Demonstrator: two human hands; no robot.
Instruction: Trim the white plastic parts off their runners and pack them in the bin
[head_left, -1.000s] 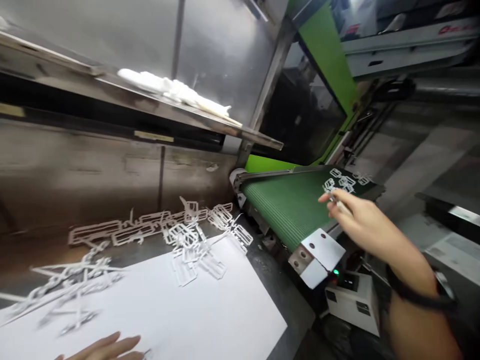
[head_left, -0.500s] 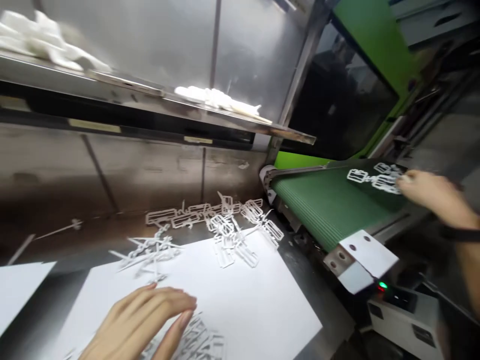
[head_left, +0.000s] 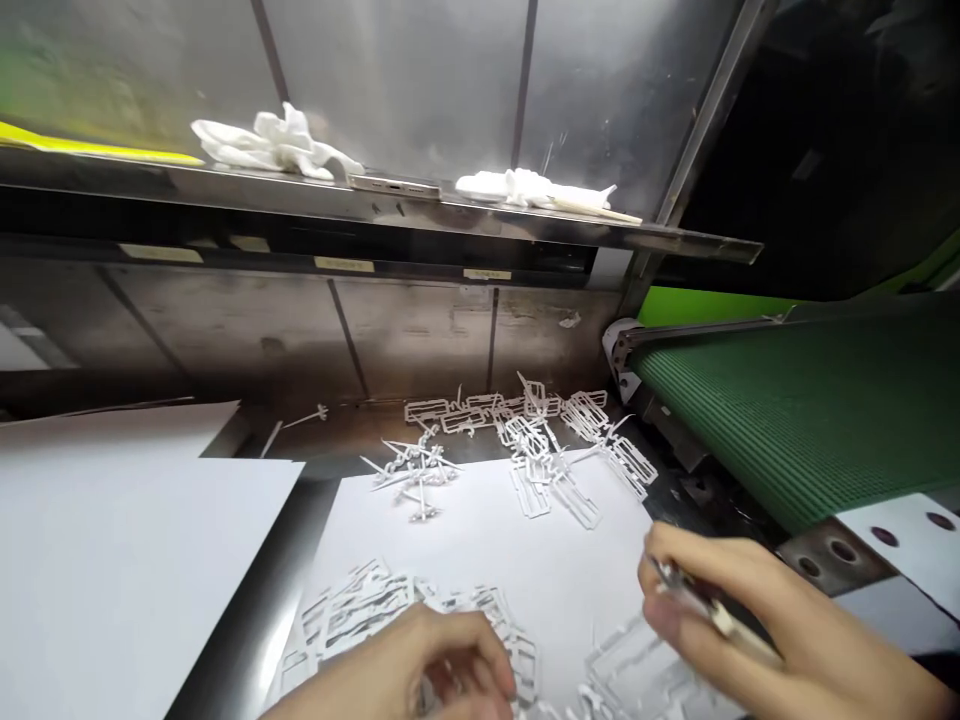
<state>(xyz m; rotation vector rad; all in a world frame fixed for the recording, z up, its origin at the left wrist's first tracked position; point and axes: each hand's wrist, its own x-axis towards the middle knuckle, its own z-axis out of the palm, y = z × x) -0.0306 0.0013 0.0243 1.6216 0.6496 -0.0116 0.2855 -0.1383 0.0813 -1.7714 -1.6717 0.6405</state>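
Note:
My right hand point(head_left: 735, 610) is closed around a small nippers-like hand tool point(head_left: 694, 598) with a metal tip and a cream handle. Just below it are white plastic frames point(head_left: 637, 665), blurred; I cannot tell whether the hand also holds them. At the bottom centre my left hand point(head_left: 427, 665) has its fingers curled in, and what lies between them is hidden. Beside and beyond it spreads a pile of flat white plastic frames point(head_left: 360, 605) on a white sheet point(head_left: 465, 540).
More joined white frames point(head_left: 536, 450) lie at the sheet's far edge, beside loose thin sprues point(head_left: 416, 465). A green conveyor belt point(head_left: 810, 400) stands to the right. Above runs a metal shelf point(head_left: 405, 210) with white cloths point(head_left: 281, 145). White sheets point(head_left: 112, 540) lie at the left.
My right hand has come from over the conveyor belt to above the white sheet, and frames now show beneath it. My left hand has curled its fingers. The view has swung left.

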